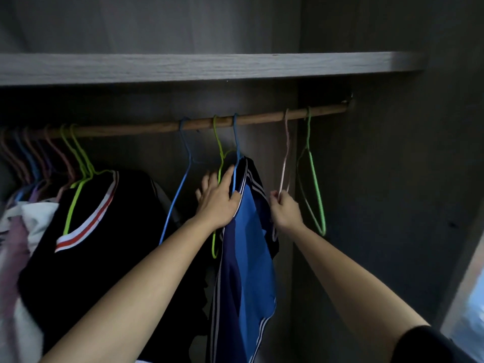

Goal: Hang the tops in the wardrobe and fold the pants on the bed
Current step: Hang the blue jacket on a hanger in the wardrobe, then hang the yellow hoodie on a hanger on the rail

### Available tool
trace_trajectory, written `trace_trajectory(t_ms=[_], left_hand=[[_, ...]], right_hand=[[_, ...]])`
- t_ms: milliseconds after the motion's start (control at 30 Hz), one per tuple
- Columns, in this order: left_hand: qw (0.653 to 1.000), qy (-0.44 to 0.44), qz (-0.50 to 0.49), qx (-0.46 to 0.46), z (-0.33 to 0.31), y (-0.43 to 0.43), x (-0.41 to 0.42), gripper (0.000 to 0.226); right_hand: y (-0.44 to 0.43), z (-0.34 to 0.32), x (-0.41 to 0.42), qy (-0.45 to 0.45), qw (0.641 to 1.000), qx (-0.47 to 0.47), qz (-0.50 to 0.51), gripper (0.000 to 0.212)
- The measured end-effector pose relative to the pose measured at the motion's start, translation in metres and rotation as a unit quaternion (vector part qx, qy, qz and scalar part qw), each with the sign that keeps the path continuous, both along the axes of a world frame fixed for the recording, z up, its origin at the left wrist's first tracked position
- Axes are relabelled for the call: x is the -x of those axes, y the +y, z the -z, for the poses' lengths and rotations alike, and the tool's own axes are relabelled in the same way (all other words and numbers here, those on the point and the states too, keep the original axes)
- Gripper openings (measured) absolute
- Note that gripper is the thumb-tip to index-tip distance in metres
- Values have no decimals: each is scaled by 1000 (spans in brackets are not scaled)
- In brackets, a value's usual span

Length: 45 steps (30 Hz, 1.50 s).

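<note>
Inside a dark wardrobe, a brown wooden rod (199, 123) runs across the middle of the frame, under a grey shelf (183, 68) with a wood-grain look. A blue top (248, 244) with white stripes along its edges hangs in the center on a thin blue hanger (237, 142); the cloth looks smooth and shiny, part light blue and part dark blue. The left hand (217, 203) rests on the shoulder of this top with its fingers closed around the cloth and hanger wire. Just right of it, the right hand (284, 208) pinches the bottom of a pale pink hanger (285, 158) that is bare and hooked on the rod. A thin green hanger (313, 184), also bare, hangs beside it near the right wall. Left of the blue top are a yellow-green hanger (218, 153) and another bare blue hanger (180, 179). At the left of the frame hangs a black top (104, 244) with a red and white V-neck collar, on a yellow-green wire. More pink, purple and blue hangers crowd the far left, where the clothes are blurry and cut off by the edge. The bottom of the blue top runs out of the frame.
</note>
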State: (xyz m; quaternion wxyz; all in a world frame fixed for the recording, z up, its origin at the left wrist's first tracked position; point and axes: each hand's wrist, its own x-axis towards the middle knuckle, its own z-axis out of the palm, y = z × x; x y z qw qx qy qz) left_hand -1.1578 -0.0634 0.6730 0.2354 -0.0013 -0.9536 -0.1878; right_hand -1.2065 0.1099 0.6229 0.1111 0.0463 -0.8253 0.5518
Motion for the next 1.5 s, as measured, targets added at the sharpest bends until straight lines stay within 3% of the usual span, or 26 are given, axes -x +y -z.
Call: trace_trajectory(t_ms=[100,300,433,567,733,867,1167,1333,1500], left_hand=[[999,3,12,-37,3,14,-1,62],[998,38,18,-46,0,28,-14,62],[994,98,23,36,7,39,-37,63],[978,162,102,89,23,59,-65,63],[957,198,193,83,60,98,-107,61],[940,180,273,98,84,140,-142,61],[884,165,433,69,76,269,-232,63],[826,124,547,57,104,358,-357,62],[745,98,657,62,145,420,-538,62]], right_hand=[[20,11,-19,77,992,-67,76,24],[68,-1,-61,107,975,-149,126,40],[89,2,-104,162,950,-208,167,57],[112,25,-154,200,906,-286,238,55],[149,65,-231,146,878,-374,262,53],[181,83,-292,83,850,-423,303,56],[275,84,-477,3,748,-452,485,60],[300,110,-649,-90,690,-433,573,64],[292,144,-856,-195,627,-393,644,65]])
